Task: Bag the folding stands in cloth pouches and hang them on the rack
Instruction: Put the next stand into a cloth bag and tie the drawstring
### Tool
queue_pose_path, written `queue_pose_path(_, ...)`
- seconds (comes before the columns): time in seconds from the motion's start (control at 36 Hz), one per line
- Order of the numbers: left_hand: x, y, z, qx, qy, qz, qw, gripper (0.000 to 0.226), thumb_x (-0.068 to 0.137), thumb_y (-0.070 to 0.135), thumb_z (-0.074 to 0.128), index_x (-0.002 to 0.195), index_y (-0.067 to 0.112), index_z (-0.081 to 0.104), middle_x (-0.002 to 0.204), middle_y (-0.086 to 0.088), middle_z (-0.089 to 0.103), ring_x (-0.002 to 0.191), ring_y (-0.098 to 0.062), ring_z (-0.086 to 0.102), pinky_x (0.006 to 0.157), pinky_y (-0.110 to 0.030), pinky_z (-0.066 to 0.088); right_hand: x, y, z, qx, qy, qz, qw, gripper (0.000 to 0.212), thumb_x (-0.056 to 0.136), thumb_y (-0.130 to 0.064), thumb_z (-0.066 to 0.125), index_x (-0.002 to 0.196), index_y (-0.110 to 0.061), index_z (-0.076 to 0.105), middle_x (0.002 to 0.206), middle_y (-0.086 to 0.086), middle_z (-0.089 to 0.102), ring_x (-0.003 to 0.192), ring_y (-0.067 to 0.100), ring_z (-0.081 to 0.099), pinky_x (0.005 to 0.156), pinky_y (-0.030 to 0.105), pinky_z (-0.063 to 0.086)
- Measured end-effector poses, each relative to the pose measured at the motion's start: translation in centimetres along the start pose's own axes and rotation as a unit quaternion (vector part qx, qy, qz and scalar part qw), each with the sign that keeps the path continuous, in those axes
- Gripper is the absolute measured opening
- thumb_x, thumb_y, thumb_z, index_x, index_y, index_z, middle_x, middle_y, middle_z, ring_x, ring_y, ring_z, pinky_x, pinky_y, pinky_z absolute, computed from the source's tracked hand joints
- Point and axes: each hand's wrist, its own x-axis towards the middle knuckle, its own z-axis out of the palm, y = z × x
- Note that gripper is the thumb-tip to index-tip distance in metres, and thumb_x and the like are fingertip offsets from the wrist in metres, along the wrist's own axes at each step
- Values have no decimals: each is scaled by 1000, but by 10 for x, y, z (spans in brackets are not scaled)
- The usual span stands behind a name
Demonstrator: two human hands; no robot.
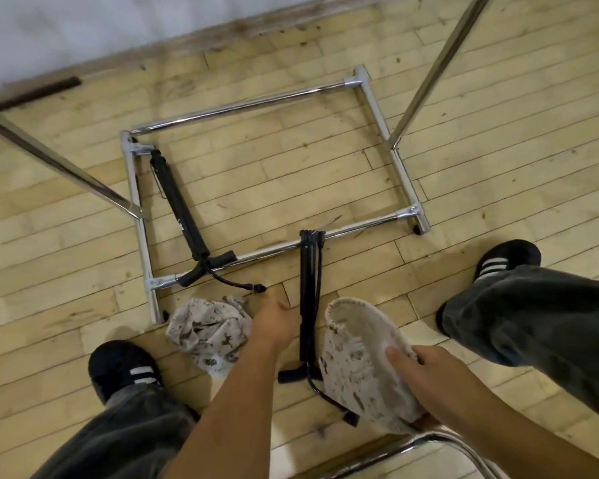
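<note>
folding stands, two black tubular ones, are lying on the pale wooden plank floor (291, 174) by the large chrome tube rack base (242, 105). the farther stand (179, 205) is lying slantwise inside the base at its left side, its foot crossing the front bar. the nearer stand (306, 288) is lying with its long axis running straight away from the person, head resting on the rack's front bar and foot pointing back between the two forearms. a cream printed cloth pouch (357, 368) is being held just right of it, mouth gaping upward and forward. a second pouch (208, 333) of the same cloth is lying crumpled on the floor just left. the left hand (274, 326) is reaching in just beside the nearer stand's shaft and is the closer hand, so it is likely the one to lift it. its fingers are curling out of sight, and i cannot tell whether they are touching the shaft. the right hand (419, 371) is gripping the pouch's side, thumb lying over the rim.
</note>
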Motion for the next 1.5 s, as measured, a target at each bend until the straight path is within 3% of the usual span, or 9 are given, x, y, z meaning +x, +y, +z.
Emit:
queue_pose_path(0.08, 4, 0, 13, 16, -46, 1, 999, 52, 101, 31, 60, 145, 10, 44, 110, -1, 61, 95, -16, 58, 80, -28, 48, 9, 8, -6, 1, 8, -6, 1000, 34, 101, -49, 50, 97, -22, 70, 96, 4, 73, 86, 22, 72, 78, 46, 64)
queue_pose_path(0.22, 24, -5, 44, 8, -65, 5, 998, 76, 99, 41, 65, 157, 15, 24, 147, -5, 57, 124, -26, 59, 101, -38, 51, 28, 15, -8, 8, 22, 5, 1000, 28, 102, -48, 51, 95, -26, 67, 93, -1, 73, 82, 16, 72, 69, 35, 65)
queue_pose_path(0.47, 58, -10, 61, -35, -52, -19, 998, 55, 91, 24, 74, 138, 15, 47, 129, -7, 64, 111, -27, 62, 100, -44, 54, 53, 13, -2, -7, 23, -8, 1000, 28, 100, -53, 50, 100, -28, 64, 96, -6, 71, 88, 12, 70, 79, 39, 64)
queue_pose_path(0.61, 46, -5, 51, -28, -52, 4, 998, 56, 94, 27, 69, 145, 17, 47, 122, 0, 60, 106, -20, 57, 89, -33, 49, 54, 19, 1, 26, 9, -43, 999, 17, 94, -55, 59, 104, -42, 59, 103, -12, 71, 94, 10, 69, 77, 37, 65)
queue_pose_path(0.75, 1, 2, 22, -28, -16, 50, 998, 60, 98, 28, 67, 152, 22, 40, 99, 15, 57, 81, -5, 55, 59, -18, 43, 23, 22, -1, 59, 6, -82, 995, 38, 90, -59, 64, 123, -48, 49, 106, -11, 72, 92, 13, 73, 72, 39, 66)
queue_pose_path(1.03, -135, 28, -30, 48, 76, 191, 978, 49, 92, 14, 71, 136, 20, 50, 105, 4, 61, 86, -10, 58, 60, -15, 40, -73, 26, -13, -17, 18, -265, 964, 94, 92, -58, 64, 158, -52, -2, 148, 2, 57, 119, 17, 66, 96, 31, 56)
queue_pose_path(1.22, -224, 13, -23, 122, 131, 303, 936, 42, 86, 16, 71, 121, 33, 54, 102, 7, 66, 84, -5, 63, 65, -14, 50, -119, 36, -11, -53, 22, -341, 938, 101, 77, -73, 70, 156, -54, 10, 138, -2, 62, 116, 18, 64, 90, 33, 56)
queue_pose_path(1.39, -280, -8, 7, 208, 167, 392, 880, 35, 91, 29, 64, 122, 38, 50, 108, 9, 51, 98, -18, 54, 83, -44, 51, -148, 54, 1, 79, -25, -383, 920, 43, 82, -45, 82, 118, -41, 60, 102, -25, 65, 99, -13, 61, 77, 2, 48)
queue_pose_path(1.5, -300, -22, 13, 159, 175, 401, 885, 51, 86, 28, 76, 129, 39, 51, 117, 14, 54, 107, -11, 56, 89, -41, 54, -161, 68, 6, 145, 27, -384, 911, 23, 84, -40, 82, 102, -33, 70, 94, -21, 71, 81, -12, 64, 64, 6, 48)
